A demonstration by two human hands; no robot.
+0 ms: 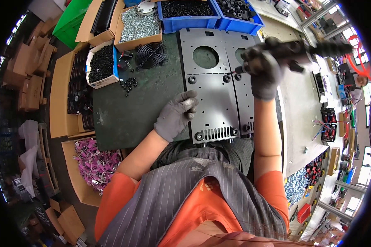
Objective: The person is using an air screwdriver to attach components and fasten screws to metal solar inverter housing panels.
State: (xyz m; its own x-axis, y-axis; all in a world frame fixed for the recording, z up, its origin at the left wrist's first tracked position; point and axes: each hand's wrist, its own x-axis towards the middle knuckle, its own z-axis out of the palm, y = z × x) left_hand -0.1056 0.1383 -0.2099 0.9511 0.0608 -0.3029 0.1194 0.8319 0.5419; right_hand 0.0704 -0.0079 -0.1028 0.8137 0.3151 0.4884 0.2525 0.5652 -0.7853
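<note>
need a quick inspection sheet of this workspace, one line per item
surface: dark green bench top, scuffed
job's things: two dark grey metal panels side by side, with round black feet; black power tool
clutter: loose small black parts, round black grilles, blue bins
left hand: gloved, fingers curled over the left panel's edge; contact unclear
right hand: gloved, gripping the power tool
cables: red coiled line at far right
surroundings: stacked cardboard boxes at left, pale side bench at right
</note>
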